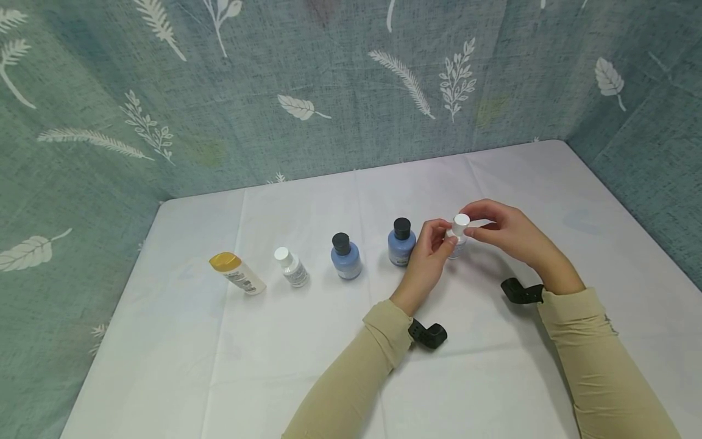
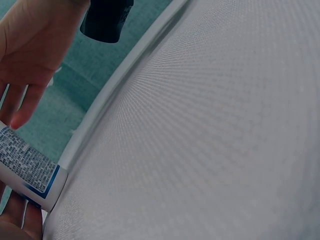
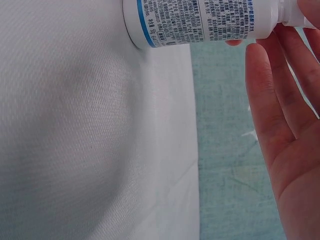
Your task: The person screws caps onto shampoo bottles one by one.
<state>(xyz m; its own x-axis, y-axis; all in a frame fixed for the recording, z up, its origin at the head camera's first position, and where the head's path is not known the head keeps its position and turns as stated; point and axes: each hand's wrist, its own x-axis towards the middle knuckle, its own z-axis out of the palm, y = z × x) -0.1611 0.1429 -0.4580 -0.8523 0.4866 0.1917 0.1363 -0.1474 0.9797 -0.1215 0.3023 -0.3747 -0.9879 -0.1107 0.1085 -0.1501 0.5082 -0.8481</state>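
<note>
A small white bottle (image 1: 456,247) with a white cap (image 1: 461,221) stands upright on the table at the right. My left hand (image 1: 426,263) holds its body between thumb and fingers. From the other side, my right hand (image 1: 512,235) pinches the cap with thumb and fingertips. The right wrist view shows the bottle's printed label (image 3: 200,20) with a blue band near the base, and the base meets the cloth. Close to the left hand, on its left, is a blue bottle with a black cap (image 1: 402,242).
Further left stand a second blue bottle (image 1: 346,257), another white bottle (image 1: 292,267) and a white bottle with a yellow cap (image 1: 238,273). A white cloth covers the table (image 1: 307,341). Behind it hangs a green leaf-patterned curtain (image 1: 241,122).
</note>
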